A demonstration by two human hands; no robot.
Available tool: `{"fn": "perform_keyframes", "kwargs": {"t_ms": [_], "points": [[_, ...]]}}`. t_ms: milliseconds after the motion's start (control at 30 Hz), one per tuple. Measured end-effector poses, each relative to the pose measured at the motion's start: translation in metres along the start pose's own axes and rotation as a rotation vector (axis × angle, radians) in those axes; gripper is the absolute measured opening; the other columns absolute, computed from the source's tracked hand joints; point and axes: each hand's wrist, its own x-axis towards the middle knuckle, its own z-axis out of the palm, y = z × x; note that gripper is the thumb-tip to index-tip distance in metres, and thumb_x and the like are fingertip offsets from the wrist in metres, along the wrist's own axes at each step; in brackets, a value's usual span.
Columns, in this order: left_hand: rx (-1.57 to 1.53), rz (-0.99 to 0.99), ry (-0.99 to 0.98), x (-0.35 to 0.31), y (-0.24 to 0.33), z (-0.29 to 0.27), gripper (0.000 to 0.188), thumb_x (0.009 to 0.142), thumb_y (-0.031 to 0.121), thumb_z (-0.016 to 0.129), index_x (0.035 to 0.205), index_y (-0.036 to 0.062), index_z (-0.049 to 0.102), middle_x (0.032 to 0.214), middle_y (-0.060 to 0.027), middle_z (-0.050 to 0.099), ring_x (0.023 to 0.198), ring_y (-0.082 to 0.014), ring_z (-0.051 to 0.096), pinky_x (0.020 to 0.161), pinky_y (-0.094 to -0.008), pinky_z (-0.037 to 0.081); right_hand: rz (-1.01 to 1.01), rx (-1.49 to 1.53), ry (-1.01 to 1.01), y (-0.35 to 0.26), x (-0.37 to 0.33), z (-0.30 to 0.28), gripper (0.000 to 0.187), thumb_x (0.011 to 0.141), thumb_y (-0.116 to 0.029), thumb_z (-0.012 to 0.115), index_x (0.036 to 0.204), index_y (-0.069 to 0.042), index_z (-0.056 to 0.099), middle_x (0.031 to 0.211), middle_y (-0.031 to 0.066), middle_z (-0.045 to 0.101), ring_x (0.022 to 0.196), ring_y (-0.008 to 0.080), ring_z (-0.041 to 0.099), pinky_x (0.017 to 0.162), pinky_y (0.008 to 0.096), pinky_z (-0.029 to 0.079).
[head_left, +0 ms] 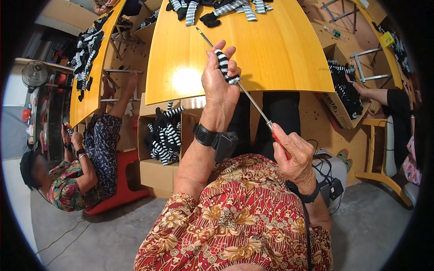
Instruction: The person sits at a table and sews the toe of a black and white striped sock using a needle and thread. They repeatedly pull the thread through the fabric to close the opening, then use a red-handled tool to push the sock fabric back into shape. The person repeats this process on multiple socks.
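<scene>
My left hand (221, 83) is raised over the near edge of the yellow table, fingers curled round a small black-and-white striped knit piece (223, 63). My right hand (296, 156), lower and nearer my body, grips the red handle of a long screwdriver-like metal rod (254, 101). The rod slants up and left to my left hand, and its dark tip shows beyond the fingers. Whether the shaft passes inside the knit piece or behind it, I cannot tell.
Striped knit pieces (235, 8) lie at the far edge of the table (280, 54). A cardboard box (156, 174) of them stands below left, another box (346, 117) at right. A person (68, 180) sits left on a red chair (122, 194); another sits right.
</scene>
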Motion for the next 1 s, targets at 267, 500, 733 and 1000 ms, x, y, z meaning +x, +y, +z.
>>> {"fn": "perform_keyframes", "kwargs": {"t_ms": [267, 500, 733, 1000], "points": [[-0.040, 0.042, -0.011, -0.007, -0.008, 0.018, 0.044, 0.104, 0.039, 0.029, 0.124, 0.0032, 0.047, 0.089, -0.0087, 0.058, 0.050, -0.0080, 0.036, 0.047, -0.0208, 0.030, -0.023, 0.019, 0.101, 0.002, 0.003, 0.015, 0.051, 0.076, 0.004, 0.065, 0.126, -0.004, 0.060, 0.062, 0.0048, 0.044, 0.051, 0.0180, 0.047, 0.048, 0.0315, 0.042], [0.030, 0.179, -0.087, -0.012, -0.008, 0.036, 0.046, 0.103, 0.042, 0.032, 0.127, 0.0048, 0.045, 0.081, -0.0049, 0.058, 0.047, -0.0051, 0.032, 0.045, -0.0194, 0.029, -0.045, 0.006, 0.127, -0.007, 0.015, 0.020, 0.053, 0.076, 0.004, 0.064, 0.128, -0.003, 0.058, 0.063, 0.0052, 0.043, 0.051, 0.0176, 0.047, 0.048, 0.0313, 0.042], [0.059, 0.122, -0.086, -0.023, -0.009, 0.042, 0.048, 0.102, 0.044, 0.032, 0.127, 0.0047, 0.045, 0.069, 0.0012, 0.050, 0.048, -0.0035, 0.031, 0.045, -0.0187, 0.028, -0.073, 0.008, 0.142, -0.008, 0.023, 0.022, 0.052, 0.076, 0.004, 0.064, 0.127, -0.002, 0.058, 0.063, 0.0055, 0.043, 0.051, 0.0180, 0.047, 0.048, 0.0318, 0.042], [0.177, 0.042, -0.152, -0.045, -0.015, 0.050, 0.049, 0.102, 0.044, 0.038, 0.123, -0.0001, 0.044, 0.061, 0.0035, 0.043, 0.044, -0.0034, 0.028, 0.042, -0.0197, 0.025, -0.141, 0.012, 0.229, -0.004, 0.054, 0.028, 0.049, 0.075, 0.005, 0.064, 0.124, -0.001, 0.060, 0.066, 0.0075, 0.048, 0.052, 0.0211, 0.050, 0.050, 0.0333, 0.045]]}}
